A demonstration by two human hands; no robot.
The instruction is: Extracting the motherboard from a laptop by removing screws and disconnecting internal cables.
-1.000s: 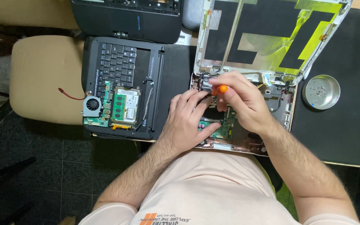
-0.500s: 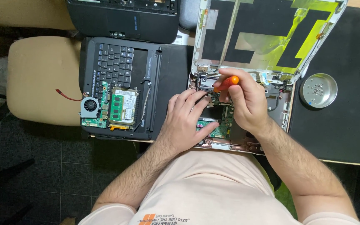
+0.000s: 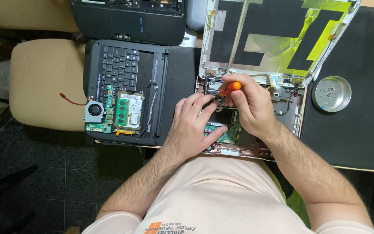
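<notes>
Both hands work over the opened white laptop base [image 3: 293, 119], close together near the hinge edge. The right hand [image 3: 249, 108] is curled shut around a screwdriver with an orange handle [image 3: 230, 88], whose handle pokes out of the fist toward ten o'clock; its long axis runs from that end down toward four o'clock, and the tip is hidden under the fingers, so where it bears cannot be told. The left hand [image 3: 193, 123] lies just beside it at about eight o'clock, fingers loosely spread and stretched toward one o'clock, their tips resting on the base near the metal hinge bracket [image 3: 213, 84], while the thumb reaches across the green circuit board [image 3: 226, 135] (it holds nothing, only presses and steadies). The right hand is the nearer to the screwdriver's working end; the left touches the base right beside it. At twelve o'clock from the hands stands the folded-back lid [image 3: 278, 39], its inner face patched with black and yellow-green film. At three o'clock, well apart, a round metal dish [image 3: 321, 102] holds small screws on the black mat [image 3: 360, 138]. At nine o'clock lies a second, black laptop chassis [image 3: 163, 108] with keyboard [image 3: 120, 69], a small fan [image 3: 94, 110] and memory modules [image 3: 128, 112] laid on it.
</notes>
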